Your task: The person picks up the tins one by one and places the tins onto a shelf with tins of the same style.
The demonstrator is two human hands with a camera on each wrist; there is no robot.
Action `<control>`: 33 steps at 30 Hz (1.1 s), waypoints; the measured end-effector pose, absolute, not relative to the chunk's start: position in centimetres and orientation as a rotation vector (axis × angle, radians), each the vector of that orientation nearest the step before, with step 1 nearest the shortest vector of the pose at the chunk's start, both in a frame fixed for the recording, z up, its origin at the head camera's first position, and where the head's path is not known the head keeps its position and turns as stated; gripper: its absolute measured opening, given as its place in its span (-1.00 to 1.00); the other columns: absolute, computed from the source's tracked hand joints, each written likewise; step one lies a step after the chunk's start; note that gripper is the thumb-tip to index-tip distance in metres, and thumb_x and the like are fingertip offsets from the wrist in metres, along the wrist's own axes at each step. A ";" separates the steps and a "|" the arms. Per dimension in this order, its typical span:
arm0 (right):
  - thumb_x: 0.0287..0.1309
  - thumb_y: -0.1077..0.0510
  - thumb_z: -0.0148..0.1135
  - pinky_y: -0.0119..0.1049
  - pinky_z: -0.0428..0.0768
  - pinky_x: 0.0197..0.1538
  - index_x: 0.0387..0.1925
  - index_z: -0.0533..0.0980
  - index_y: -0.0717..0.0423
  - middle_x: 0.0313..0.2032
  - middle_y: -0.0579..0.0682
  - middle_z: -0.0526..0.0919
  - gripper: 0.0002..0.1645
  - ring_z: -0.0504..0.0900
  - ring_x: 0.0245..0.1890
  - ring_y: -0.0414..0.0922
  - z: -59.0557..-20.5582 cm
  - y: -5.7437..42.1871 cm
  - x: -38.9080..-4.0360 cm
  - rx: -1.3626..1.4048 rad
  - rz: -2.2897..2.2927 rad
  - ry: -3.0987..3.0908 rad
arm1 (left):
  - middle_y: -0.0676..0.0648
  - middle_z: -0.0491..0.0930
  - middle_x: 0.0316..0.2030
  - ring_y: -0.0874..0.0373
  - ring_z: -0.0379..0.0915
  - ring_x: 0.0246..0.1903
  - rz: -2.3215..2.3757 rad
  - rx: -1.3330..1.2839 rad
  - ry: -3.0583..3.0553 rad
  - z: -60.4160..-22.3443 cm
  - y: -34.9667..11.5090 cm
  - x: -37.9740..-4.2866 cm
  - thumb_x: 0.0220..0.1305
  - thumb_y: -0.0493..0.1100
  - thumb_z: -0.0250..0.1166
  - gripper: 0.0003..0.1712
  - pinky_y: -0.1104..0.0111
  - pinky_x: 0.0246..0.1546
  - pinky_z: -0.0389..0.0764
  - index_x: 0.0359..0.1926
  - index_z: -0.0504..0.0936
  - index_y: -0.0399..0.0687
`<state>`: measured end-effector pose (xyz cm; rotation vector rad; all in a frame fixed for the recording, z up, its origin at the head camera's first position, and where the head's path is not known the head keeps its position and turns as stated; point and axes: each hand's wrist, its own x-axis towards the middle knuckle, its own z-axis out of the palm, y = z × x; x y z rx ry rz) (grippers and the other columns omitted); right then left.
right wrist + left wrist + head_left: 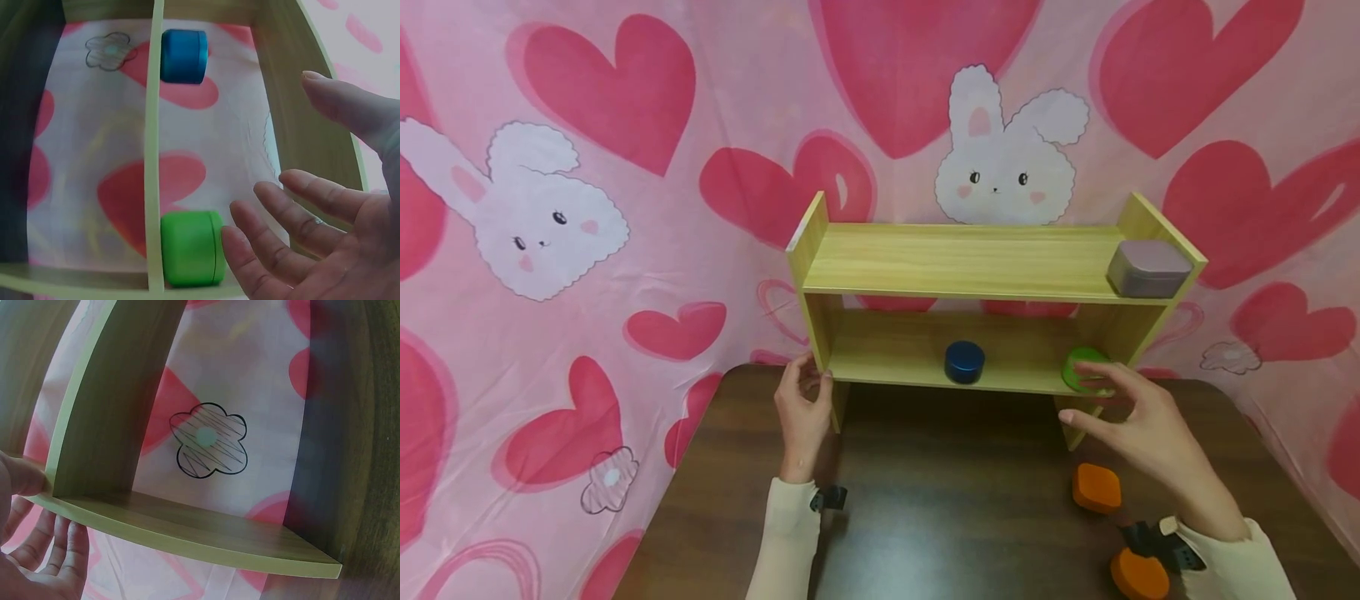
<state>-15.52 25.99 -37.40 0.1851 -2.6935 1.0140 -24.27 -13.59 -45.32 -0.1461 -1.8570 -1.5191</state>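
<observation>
One shelf (962, 258), five tins (964, 363); green tin (190, 250) just beside the spread, empty right hand (1153, 425); left hand (803, 408) grips shelf.

The right grip (1138, 417) partly hides the green container (1079, 357) — in the head view.

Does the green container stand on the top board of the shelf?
No, the green container stands on the lower board, beneath the top board.

And we're reading nothing here: no legible word, number, brand or sign on the containers (964, 362), the shelf (955, 260), the tabletop (925, 500) or the backdrop (745, 75)
</observation>
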 end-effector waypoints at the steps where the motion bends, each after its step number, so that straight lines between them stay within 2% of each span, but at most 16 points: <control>1: 0.12 -0.06 0.58 -0.60 0.56 -0.17 0.32 0.55 0.02 0.20 0.16 0.70 -0.25 0.47 -0.17 -0.69 -37.5 26.3 -15.4 0.175 1.007 -2.702 | -0.47 0.65 -0.18 -0.24 0.63 -0.20 -1.518 -0.143 -1.857 -45.3 -13.6 -24.2 0.20 -0.58 0.31 -0.70 0.69 -0.17 0.60 -0.01 0.62 -0.55; 9: 0.09 -0.14 0.59 -0.63 0.48 -0.16 0.29 0.57 -0.02 0.20 0.12 0.69 -0.24 0.43 -0.15 -0.74 -38.5 28.7 -14.6 0.079 0.954 -2.752 | -0.46 0.65 -0.18 -0.23 0.63 -0.20 -1.514 -0.127 -1.871 -45.2 -13.6 -24.1 0.21 -0.58 0.31 -0.71 0.66 -0.17 0.62 -0.02 0.63 -0.54; 17: 0.06 -0.18 0.59 -0.59 0.47 -0.20 0.29 0.57 -0.09 0.04 -0.52 0.57 -0.23 0.42 -0.16 -0.76 -39.5 30.3 -14.0 0.020 0.948 -2.782 | -0.47 0.65 -0.18 -0.23 0.63 -0.21 -1.519 -0.129 -1.871 -45.1 -13.6 -24.1 0.21 -0.57 0.32 -0.70 0.64 -0.18 0.62 -0.01 0.63 -0.53; 23: 0.05 -0.18 0.60 -0.59 0.50 -0.24 0.30 0.56 -0.03 0.02 -0.65 0.46 -0.19 0.38 -0.18 -0.79 -39.9 31.2 -13.8 0.013 0.917 -2.802 | -0.47 0.65 -0.19 -0.22 0.63 -0.21 -1.514 -0.131 -1.870 -45.1 -13.6 -24.1 0.21 -0.58 0.31 -0.71 0.64 -0.19 0.62 -0.02 0.63 -0.54; 29: 0.02 -0.09 0.64 -0.66 0.50 -0.24 0.24 0.59 -0.03 -0.03 -0.85 0.40 -0.25 0.43 -0.16 -0.77 -40.8 32.1 -13.4 0.083 0.930 -2.770 | -0.46 0.64 -0.18 -0.19 0.62 -0.20 -1.529 -0.137 -1.866 -45.1 -13.6 -24.0 0.21 -0.58 0.31 -0.71 0.62 -0.18 0.63 -0.02 0.62 -0.54; 33: 0.01 -0.04 0.64 -0.59 0.55 -0.26 0.24 0.60 -0.05 -0.04 -0.84 0.42 -0.27 0.45 -0.17 -0.73 -41.6 32.6 -13.0 0.099 0.943 -2.779 | -0.46 0.64 -0.17 -0.18 0.62 -0.19 -1.536 -0.141 -1.866 -45.1 -13.6 -24.0 0.22 -0.58 0.31 -0.71 0.64 -0.18 0.62 -0.01 0.62 -0.55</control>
